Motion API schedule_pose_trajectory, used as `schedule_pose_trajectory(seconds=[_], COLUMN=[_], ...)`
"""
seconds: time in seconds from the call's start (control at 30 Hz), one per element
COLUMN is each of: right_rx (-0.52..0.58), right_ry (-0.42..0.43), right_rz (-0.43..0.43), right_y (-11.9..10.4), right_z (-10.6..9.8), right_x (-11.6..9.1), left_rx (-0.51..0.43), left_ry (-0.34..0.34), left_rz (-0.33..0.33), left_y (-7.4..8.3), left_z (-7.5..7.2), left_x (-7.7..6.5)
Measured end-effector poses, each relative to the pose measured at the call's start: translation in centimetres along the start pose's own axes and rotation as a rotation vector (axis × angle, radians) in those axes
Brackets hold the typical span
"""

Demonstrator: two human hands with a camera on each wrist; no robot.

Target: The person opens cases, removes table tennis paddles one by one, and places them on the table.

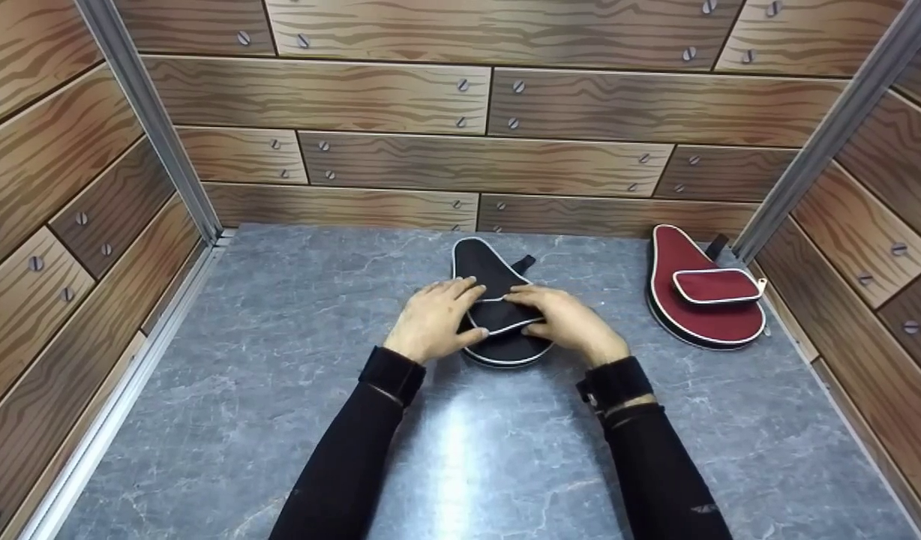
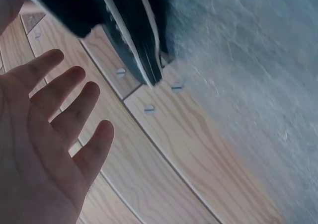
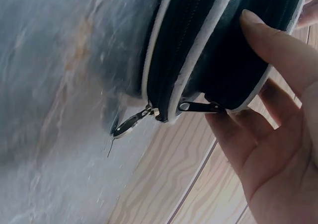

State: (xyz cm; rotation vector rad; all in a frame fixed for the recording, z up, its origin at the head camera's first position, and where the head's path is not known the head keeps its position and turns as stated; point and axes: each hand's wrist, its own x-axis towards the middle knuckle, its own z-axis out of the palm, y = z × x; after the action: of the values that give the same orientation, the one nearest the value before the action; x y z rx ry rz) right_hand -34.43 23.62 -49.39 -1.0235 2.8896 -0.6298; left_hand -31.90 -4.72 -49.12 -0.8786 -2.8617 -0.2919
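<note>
A black table tennis paddle case (image 1: 481, 262) with white piping lies flat on the grey surface, its narrow end pointing away from me. On its front is a raised zipped pocket (image 1: 504, 316). My left hand (image 1: 434, 319) is at the pocket's left end, fingers spread and nearly straight; in the left wrist view the fingers stand apart from the case. With thumb and fingers, my right hand (image 1: 573, 322) pinches the pocket's right end. A black pocket zipper pull (image 3: 198, 107) is beside those fingers, and a second zipper pull (image 3: 131, 123) hangs from the case's rim.
A red paddle case (image 1: 704, 315) with a zipped front pocket and a black strap lies at the right, near the side wall. Wood-patterned walls (image 1: 400, 157) with metal corner posts (image 1: 157, 127) enclose the grey marbled surface (image 1: 295, 300) at the back and sides.
</note>
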Motion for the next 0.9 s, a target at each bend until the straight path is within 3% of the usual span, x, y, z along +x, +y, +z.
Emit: schedule_pose_trajectory(seconds=[0.2, 0.37, 0.6, 0.67, 0.77, 0.9], right_rx=[0.001, 0.068, 0.174, 0.150, 0.087, 0.049], right_ry=[-0.013, -0.034, -0.071, -0.053, -0.060, -0.107], right_rz=[-0.011, 0.012, 0.122, 0.130, 0.179, 0.289], right_y=[-0.4, -0.4, 2.1, 3.9, 4.9, 3.2], right_z=[0.2, -0.6, -2.8, -2.5, -2.3, -2.8], right_x=[0.4, -0.1, -2.2, -2.6, -2.9, -2.7], left_rx=[-0.001, -0.013, -0.017, -0.029, -0.051, -0.082], left_ry=[-0.054, -0.074, -0.057, -0.059, -0.071, -0.130], left_rz=[0.006, 0.017, 0.009, 0.008, 0.010, 0.014], left_y=[0.9, 1.3, 1.3, 1.3, 1.3, 1.1], left_z=[0.5, 1.2, 1.9, 2.0, 1.9, 1.1], left_x=[0.2, 0.2, 0.2, 0.2, 0.2, 0.4])
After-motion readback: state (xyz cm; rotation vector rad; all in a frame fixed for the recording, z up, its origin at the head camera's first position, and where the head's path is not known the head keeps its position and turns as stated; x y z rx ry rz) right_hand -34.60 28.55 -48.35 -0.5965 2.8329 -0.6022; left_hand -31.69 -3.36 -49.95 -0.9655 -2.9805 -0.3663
